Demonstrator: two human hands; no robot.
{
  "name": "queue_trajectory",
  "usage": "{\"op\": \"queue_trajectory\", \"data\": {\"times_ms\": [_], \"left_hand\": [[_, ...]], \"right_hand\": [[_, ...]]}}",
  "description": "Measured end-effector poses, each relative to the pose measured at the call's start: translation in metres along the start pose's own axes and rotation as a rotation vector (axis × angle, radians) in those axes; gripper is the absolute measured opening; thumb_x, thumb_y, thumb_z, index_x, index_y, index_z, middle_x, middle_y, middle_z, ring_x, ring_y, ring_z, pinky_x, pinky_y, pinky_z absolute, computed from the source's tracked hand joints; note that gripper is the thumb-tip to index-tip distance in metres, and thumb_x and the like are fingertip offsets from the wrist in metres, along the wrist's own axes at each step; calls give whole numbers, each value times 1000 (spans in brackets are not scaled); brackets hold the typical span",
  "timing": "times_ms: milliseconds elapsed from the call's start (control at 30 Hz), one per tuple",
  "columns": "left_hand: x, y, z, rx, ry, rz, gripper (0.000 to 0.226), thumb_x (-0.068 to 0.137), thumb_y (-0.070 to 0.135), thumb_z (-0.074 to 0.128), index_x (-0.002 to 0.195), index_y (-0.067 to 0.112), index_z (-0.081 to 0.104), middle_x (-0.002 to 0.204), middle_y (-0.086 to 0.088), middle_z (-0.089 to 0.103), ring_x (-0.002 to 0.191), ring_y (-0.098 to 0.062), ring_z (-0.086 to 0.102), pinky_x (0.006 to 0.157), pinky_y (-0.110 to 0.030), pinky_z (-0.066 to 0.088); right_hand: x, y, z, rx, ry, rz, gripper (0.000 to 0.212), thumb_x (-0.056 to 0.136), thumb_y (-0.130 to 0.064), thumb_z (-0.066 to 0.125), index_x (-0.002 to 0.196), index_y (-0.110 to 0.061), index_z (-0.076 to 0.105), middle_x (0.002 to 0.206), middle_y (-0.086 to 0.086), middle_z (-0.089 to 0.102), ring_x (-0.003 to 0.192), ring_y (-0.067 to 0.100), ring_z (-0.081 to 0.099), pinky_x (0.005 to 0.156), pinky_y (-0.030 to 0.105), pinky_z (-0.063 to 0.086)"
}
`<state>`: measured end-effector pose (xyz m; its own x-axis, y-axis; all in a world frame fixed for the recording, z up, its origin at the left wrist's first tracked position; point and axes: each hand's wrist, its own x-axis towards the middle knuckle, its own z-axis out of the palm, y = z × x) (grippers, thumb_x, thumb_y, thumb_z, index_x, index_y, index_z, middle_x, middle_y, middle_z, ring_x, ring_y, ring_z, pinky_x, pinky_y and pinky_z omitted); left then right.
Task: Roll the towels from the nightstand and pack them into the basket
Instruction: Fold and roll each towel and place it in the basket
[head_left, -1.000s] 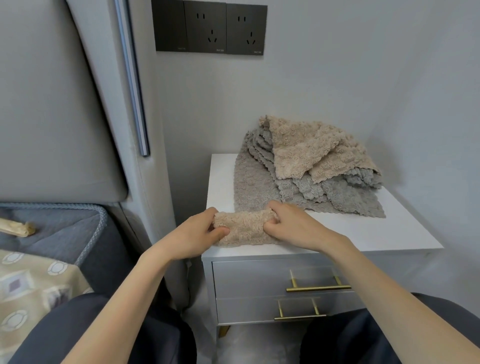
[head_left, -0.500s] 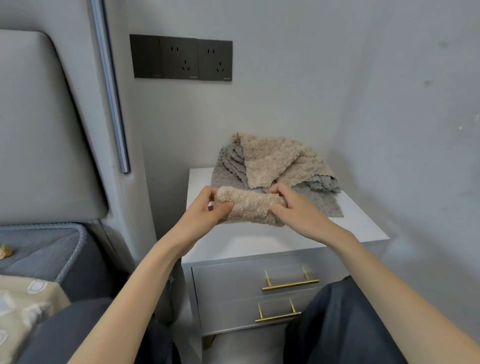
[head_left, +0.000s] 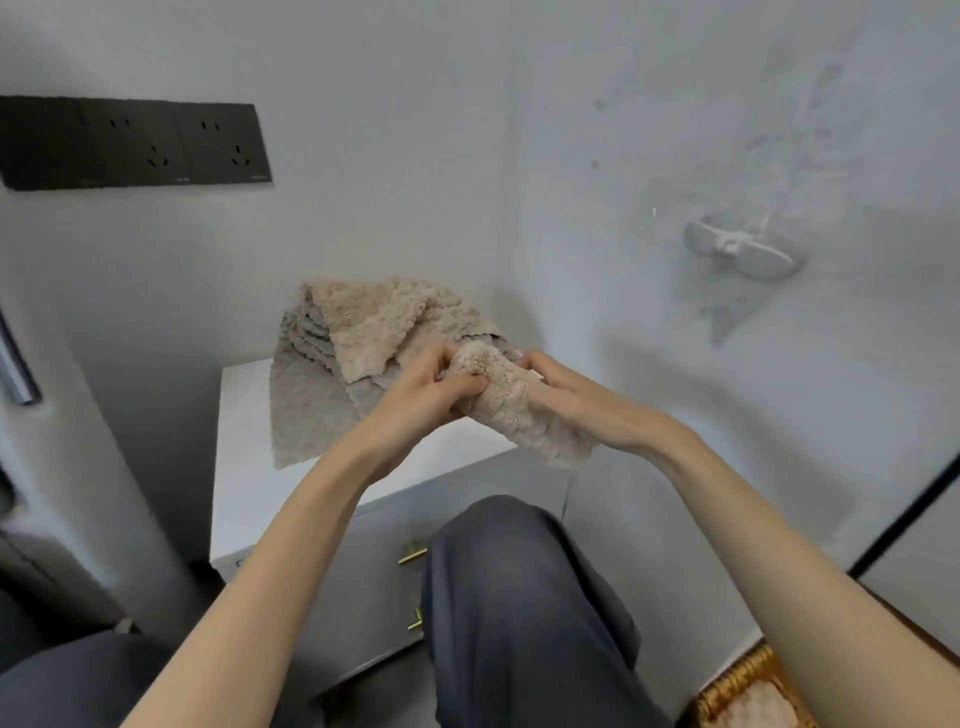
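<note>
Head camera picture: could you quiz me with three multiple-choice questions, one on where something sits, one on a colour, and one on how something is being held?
1. Where in the picture is the wicker basket?
A) top left
B) bottom right corner
C) dead centre

2. What colour is the rolled towel?
A) beige
B) blue
C) white

3. How is that towel held?
A) by one hand only
B) by nobody, it lies flat
C) by both hands

Answers:
1 B, its woven golden rim shows in that corner.
2 A, its fluffy pile is a pale sandy tan.
3 C, the left hand and the right hand each grip one side of it.
</note>
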<state>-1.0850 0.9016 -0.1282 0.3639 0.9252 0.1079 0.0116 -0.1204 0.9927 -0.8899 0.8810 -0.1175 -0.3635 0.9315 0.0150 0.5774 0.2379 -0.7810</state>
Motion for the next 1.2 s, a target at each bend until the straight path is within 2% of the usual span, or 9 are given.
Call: {"op": "queue_trajectory", "data": {"times_ms": [100, 300, 400, 467, 600, 800, 933, 1067, 1200], "left_hand": [[3, -3, 35, 4, -106, -2, 10, 91, 7, 55, 94, 13, 48, 88, 1, 58, 78, -5, 60, 75, -26, 54], [1, -22, 106, 231, -240, -65, 15, 87, 16, 62, 99, 15, 54, 99, -1, 59, 92, -12, 61, 91, -36, 53], [-3, -36, 141, 335, -342, -73, 21, 85, 23, 67, 103, 20, 56, 100, 6, 63, 91, -6, 61, 85, -28, 52], [-9, -46, 164, 393, -427, -68, 28, 83, 30, 69, 108, 23, 57, 104, 11, 63, 93, -1, 60, 81, -20, 48], [-22, -68, 204, 438, -579, -96, 33, 83, 35, 69, 112, 22, 63, 109, 10, 66, 98, -5, 62, 88, -25, 50], [-40, -109, 258, 458, -688, -183, 30, 90, 24, 63, 119, 19, 61, 120, 7, 61, 102, -6, 58, 85, -20, 43], [-43, -129, 272, 496, -688, -237, 25, 95, 22, 55, 119, 22, 60, 123, 6, 57, 105, -6, 51, 90, -22, 38], [-39, -140, 271, 535, -679, -286, 27, 97, 19, 49, 121, 20, 60, 122, 5, 57, 107, -7, 51, 90, -22, 36], [-35, -146, 272, 488, -636, -349, 24, 97, 20, 48, 117, 24, 61, 113, 8, 57, 108, -8, 54, 96, -25, 40]], "right_hand": [[-32, 17, -8, 112, 65, 65, 23, 73, -35, 41, 92, -22, 42, 85, -4, 44, 72, 7, 40, 62, 21, 35], [-100, 76, -6, 190, 137, 241, 41, 74, -36, 42, 109, -14, 43, 93, 1, 43, 83, 14, 44, 72, 34, 36], [-137, 107, -3, 192, 146, 309, 50, 75, -41, 44, 114, -9, 41, 95, 1, 44, 83, 13, 45, 71, 33, 38], [-168, 129, -2, 186, 170, 361, 42, 77, -40, 44, 107, -10, 43, 93, -1, 42, 81, 11, 42, 70, 31, 37], [-222, 161, 8, 264, 204, 401, 39, 69, -45, 48, 91, -15, 40, 85, -3, 38, 68, 2, 36, 59, 16, 34], [-282, 222, 32, 352, 265, 581, 25, 75, -29, 49, 88, -10, 41, 82, -2, 37, 70, 8, 33, 67, 30, 29], [-310, 269, 57, 396, 408, 821, 22, 72, -32, 49, 82, -16, 38, 82, 0, 35, 73, 14, 30, 66, 32, 28], [-319, 315, 88, 565, 793, 1094, 19, 86, -25, 48, 76, -20, 33, 73, -1, 32, 60, 12, 29, 53, 28, 27], [-312, 350, 114, 562, 956, 1429, 25, 84, -48, 49, 81, -24, 43, 79, 8, 45, 70, 26, 47, 60, 37, 38]]}}
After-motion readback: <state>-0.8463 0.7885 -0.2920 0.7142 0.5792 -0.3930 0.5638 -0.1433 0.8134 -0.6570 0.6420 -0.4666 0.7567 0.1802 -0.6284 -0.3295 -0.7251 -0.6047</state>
